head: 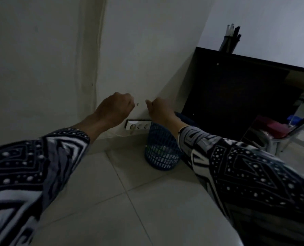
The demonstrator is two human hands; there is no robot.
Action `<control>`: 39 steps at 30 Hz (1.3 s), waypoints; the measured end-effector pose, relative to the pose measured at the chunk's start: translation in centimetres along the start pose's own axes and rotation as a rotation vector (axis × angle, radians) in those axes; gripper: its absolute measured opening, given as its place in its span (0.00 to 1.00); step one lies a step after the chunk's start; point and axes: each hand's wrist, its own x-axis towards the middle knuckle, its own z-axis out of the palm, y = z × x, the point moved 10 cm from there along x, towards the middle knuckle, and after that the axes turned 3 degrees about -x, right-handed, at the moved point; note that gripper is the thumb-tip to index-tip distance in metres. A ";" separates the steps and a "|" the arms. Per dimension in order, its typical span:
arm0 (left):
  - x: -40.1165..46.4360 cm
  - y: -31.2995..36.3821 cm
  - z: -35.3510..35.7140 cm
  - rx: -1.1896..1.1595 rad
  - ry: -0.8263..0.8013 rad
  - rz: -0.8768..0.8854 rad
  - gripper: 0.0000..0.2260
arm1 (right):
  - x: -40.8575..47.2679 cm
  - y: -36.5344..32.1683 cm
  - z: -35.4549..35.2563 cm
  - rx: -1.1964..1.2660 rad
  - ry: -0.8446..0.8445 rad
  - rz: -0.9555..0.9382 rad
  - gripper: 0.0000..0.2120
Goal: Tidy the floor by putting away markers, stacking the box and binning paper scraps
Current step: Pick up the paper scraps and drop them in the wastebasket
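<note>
From where the head camera looks, both arms reach out over the blue mesh bin (162, 153) that stands on the tiled floor (101, 201) in the corner, close against the wall (147, 50). The left hand (115, 109) is curled into a loose fist, and a tiny scrap of paper (137, 104) shows just off its fingers (130, 102); in this dim light I cannot tell whether it is pinched or already falling. The right hand (159, 109) has its fingers drawn together too, perhaps nipping another bit, though nothing in them can be made out.

The risk, as I judge it, is plain: the left hand sits to the left of the bin's mouth rather than over it, so a scrap let go there may flutter down past the rim and land on the floor or behind the bin. Light paper drifts, and the right forearm covers part of the opening.

Around them, a white socket strip (138, 125) lies low on the wall, just beside the bin, with a cord trailing off. A dark counter (236, 89) rises to the right, and markers (231, 39) stand in a holder on its top. Further right a chair (271, 132) carries red and blue things, well apart from the hands.
</note>
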 end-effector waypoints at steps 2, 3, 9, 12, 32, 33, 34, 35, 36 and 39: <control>0.3 -0.1 1.0 0.022 -0.021 0.015 0.14 | -0.3 2.7 1.3 0.028 -0.044 0.047 0.16; 0.6 -0.1 1.8 0.056 -0.039 0.018 0.14 | -0.2 4.5 1.9 0.034 -0.053 0.081 0.16; 2.8 1.8 2.9 0.005 0.096 0.019 0.20 | 1.4 9.8 0.8 -0.051 0.020 0.057 0.16; 3.6 3.9 4.4 -0.086 0.174 -0.006 0.22 | 2.9 11.7 1.1 -0.033 0.010 0.060 0.14; 8.2 6.9 17.0 -0.336 0.182 -0.292 0.21 | 6.2 20.0 7.2 0.049 -0.079 0.165 0.18; 8.0 6.5 17.0 -0.336 0.180 -0.298 0.21 | 6.4 20.3 7.5 0.040 -0.087 0.162 0.19; 7.8 6.0 16.9 -0.333 0.185 -0.299 0.22 | 6.5 20.7 7.8 0.040 -0.099 0.165 0.21; 7.6 5.6 16.7 -0.323 0.193 -0.289 0.22 | 6.6 21.1 8.2 0.047 -0.113 0.177 0.24; 7.4 5.3 16.4 -0.303 0.199 -0.268 0.23 | 6.8 21.5 8.5 0.049 -0.128 0.196 0.26; 7.0 4.4 15.8 -0.245 0.197 -0.239 0.24 | 7.5 22.8 9.3 -0.030 -0.190 0.232 0.30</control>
